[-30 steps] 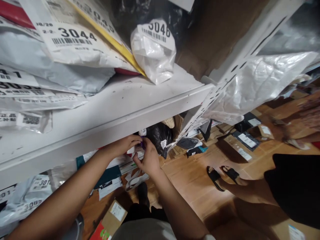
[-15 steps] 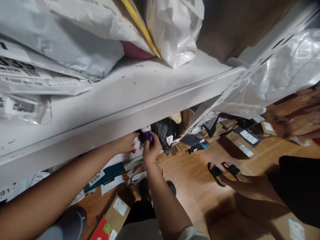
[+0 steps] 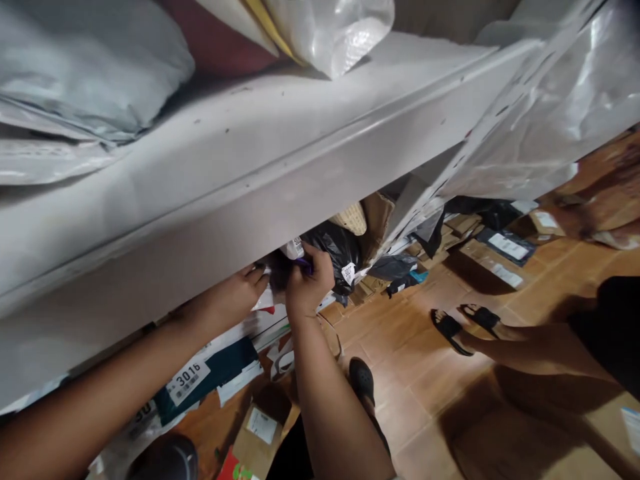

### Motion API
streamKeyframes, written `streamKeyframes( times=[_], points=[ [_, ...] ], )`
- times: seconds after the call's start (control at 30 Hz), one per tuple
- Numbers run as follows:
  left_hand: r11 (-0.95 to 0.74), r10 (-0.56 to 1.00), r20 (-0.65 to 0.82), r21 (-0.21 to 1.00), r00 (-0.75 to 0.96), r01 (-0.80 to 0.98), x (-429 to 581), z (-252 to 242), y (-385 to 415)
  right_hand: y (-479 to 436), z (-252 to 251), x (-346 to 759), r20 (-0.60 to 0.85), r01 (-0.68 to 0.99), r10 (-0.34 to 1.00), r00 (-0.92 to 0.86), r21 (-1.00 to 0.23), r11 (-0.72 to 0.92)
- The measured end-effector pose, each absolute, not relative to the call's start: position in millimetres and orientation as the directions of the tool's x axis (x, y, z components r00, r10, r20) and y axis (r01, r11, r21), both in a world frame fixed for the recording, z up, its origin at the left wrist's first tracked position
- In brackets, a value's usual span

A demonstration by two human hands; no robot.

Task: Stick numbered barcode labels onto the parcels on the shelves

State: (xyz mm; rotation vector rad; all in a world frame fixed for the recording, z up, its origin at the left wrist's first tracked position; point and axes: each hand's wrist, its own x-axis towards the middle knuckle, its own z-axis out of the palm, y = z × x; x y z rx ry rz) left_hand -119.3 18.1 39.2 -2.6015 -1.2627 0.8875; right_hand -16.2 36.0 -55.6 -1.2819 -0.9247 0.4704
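Both my hands reach under the white shelf board. My right hand is closed around a small purple object and touches a white-labelled parcel on the lower shelf. My left hand lies just left of it, its fingers curled against the same dark parcel, with their tips partly hidden. A black plastic bag with a white sticker sits right beside my right hand.
Grey and white mail bags lie on the upper shelf. Labelled parcels and small cardboard boxes cover the wooden floor. Another person's legs in black sandals stand at the right. More packages lie beyond.
The view has tilted down and closer to the shelf edge. Both hands have pushed a little further under the shelf, the right hand rising onto the labelled parcel.
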Motion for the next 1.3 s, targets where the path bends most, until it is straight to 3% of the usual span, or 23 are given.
streamKeyframes(
  times=[0.23,0.67,0.97,1.17,1.3],
  points=[
    [-0.632,0.773,-0.372,-0.371,0.514,0.681,-152,29,-9,38,-50,-18,0.191,0.050,0.706,0.682,-0.975,0.216],
    [-0.671,0.725,-0.201,-0.426,0.659,0.607,-166,22,-22,37,-49,-18,0.191,0.031,0.700,0.688,-0.972,0.234],
    [-0.613,0.790,-0.271,-0.333,0.550,0.716,-169,21,-23,37,-48,-15,0.177,0.009,0.719,0.672,-0.973,0.231],
    [-0.657,0.749,-0.211,-0.367,0.629,0.659,-171,19,-25,36,-49,-16,0.176,0.016,0.723,0.668,-0.975,0.223],
    [-0.651,0.756,-0.178,-0.309,0.630,0.693,-168,23,-28,34,-53,-15,0.205,0.030,0.754,0.625,-0.971,0.239]
  ],
)
